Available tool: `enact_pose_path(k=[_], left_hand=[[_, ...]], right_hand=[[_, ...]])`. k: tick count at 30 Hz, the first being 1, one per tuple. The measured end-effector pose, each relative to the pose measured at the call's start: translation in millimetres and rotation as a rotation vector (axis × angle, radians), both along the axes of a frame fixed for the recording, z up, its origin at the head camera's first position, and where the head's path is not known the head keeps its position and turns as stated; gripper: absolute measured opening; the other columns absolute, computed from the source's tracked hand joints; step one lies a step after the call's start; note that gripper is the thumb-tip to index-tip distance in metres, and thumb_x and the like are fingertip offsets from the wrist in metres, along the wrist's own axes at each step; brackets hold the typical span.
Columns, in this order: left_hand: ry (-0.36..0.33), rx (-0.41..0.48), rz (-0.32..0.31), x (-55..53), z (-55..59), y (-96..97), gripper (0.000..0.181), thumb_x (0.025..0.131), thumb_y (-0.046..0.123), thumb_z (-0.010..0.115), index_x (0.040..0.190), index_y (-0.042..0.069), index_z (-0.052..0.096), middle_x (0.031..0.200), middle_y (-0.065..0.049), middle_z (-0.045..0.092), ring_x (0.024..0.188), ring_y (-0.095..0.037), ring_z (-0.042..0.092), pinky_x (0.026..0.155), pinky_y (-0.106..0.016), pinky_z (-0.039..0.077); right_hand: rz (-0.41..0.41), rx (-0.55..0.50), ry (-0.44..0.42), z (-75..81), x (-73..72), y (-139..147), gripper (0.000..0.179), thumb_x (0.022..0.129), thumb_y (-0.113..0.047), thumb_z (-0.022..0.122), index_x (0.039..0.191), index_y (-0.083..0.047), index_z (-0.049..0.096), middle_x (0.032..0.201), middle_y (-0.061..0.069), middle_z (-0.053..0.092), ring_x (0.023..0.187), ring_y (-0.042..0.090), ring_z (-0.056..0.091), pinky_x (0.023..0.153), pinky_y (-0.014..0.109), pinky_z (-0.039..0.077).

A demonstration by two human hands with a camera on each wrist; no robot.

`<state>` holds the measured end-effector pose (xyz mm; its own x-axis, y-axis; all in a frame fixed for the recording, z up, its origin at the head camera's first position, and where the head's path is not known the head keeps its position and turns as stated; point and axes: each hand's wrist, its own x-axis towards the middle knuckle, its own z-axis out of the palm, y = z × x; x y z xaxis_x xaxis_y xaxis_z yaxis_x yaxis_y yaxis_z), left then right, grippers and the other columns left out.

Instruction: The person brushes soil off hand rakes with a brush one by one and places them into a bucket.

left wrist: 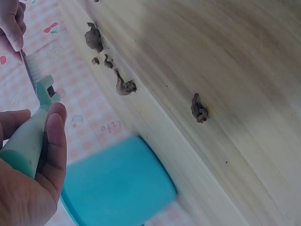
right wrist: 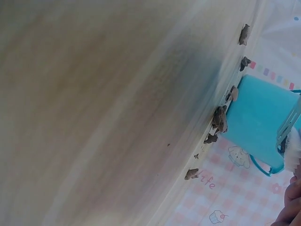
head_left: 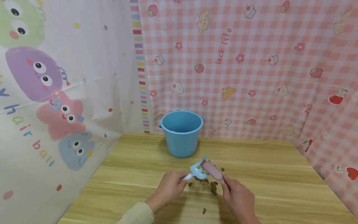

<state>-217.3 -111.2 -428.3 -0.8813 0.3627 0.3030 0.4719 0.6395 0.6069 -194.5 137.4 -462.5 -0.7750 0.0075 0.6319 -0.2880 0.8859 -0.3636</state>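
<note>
My left hand (head_left: 171,187) grips the white handle of a small light-blue hand fork (head_left: 198,170), its tines pointing away to the right. In my right hand (head_left: 240,198) is a brush with a pink patterned back (head_left: 213,171); its white bristles (left wrist: 34,68) meet the fork's head, as the left wrist view shows. A dark brown bit (left wrist: 51,90) is lodged between the tines. Below the tools, several brown dirt-like clumps (head_left: 213,188) lie scattered on the wooden table (head_left: 134,174). Both tools are held above the tabletop.
Behind the tools, a blue bucket (head_left: 181,144) stands upright near the table's back edge; something small shows inside, too hidden to name. A pink checked cloth (head_left: 246,102) hangs at the back and right, and a white cartoon-print sheet (head_left: 112,62) at the left.
</note>
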Motion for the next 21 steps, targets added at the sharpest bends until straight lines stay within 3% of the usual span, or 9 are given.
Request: enact_pose_path(k=[7, 14, 21], left_hand=[[-0.018, -0.004, 0.003, -0.3, 0.4, -0.5, 0.024, 0.093, 0.008, 0.066, 0.115, -0.001, 0.071, 0.081, -0.002, 0.07, 0.045, 0.0, 0.04, 0.044, -0.02, 0.039], [-0.019, -0.005, 0.007, -0.3, 0.9, 0.2, 0.023, 0.093, 0.008, 0.065, 0.114, -0.001, 0.071, 0.07, 0.005, 0.064, 0.043, 0.0, 0.037, 0.042, -0.02, 0.036], [0.004, -0.011, 0.016, -0.4, 2.0, 0.1, 0.02, 0.093, 0.009, 0.066, 0.111, 0.0, 0.072, 0.073, 0.003, 0.065, 0.045, 0.0, 0.04, 0.044, -0.02, 0.038]], right_hand=[[-0.006, -0.011, -0.043, 0.9, 0.4, 0.6, 0.028, 0.087, -0.019, 0.075, 0.112, -0.007, 0.075, 0.068, 0.003, 0.066, 0.046, 0.009, 0.039, 0.039, 0.029, 0.031], [-0.019, 0.006, -0.036, 0.8, 1.5, 1.9, 0.028, 0.086, -0.021, 0.075, 0.113, -0.01, 0.075, 0.062, -0.002, 0.057, 0.045, 0.008, 0.034, 0.038, 0.029, 0.029], [-0.027, 0.019, 0.053, -3.3, 0.2, 4.3, 0.03, 0.083, -0.02, 0.077, 0.112, -0.013, 0.076, 0.063, -0.008, 0.052, 0.046, 0.004, 0.031, 0.04, 0.026, 0.028]])
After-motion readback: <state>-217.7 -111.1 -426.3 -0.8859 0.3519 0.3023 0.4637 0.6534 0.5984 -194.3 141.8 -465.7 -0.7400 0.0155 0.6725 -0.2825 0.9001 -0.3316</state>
